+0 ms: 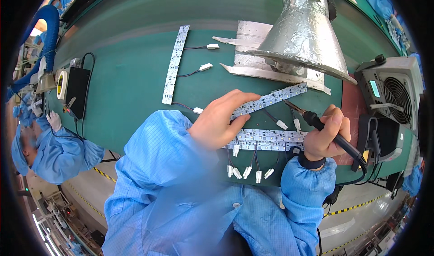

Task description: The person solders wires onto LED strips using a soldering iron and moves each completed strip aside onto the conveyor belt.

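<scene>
Left hand [216, 122]: fingers pinched on a white LED strip [270, 99], tilted above the green tabletop [131, 84]. Right hand [326, 138]: fingers wrapped round a soldering iron [332, 134], tip touching the strip's far end. Further strips [266, 139] lie beneath both hands.

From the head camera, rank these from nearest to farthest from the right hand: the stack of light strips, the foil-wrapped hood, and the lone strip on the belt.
From the right hand:
1. Stack of light strips, just to its left.
2. Foil-wrapped hood, above it.
3. Lone strip, far upper left on the green belt.
</scene>
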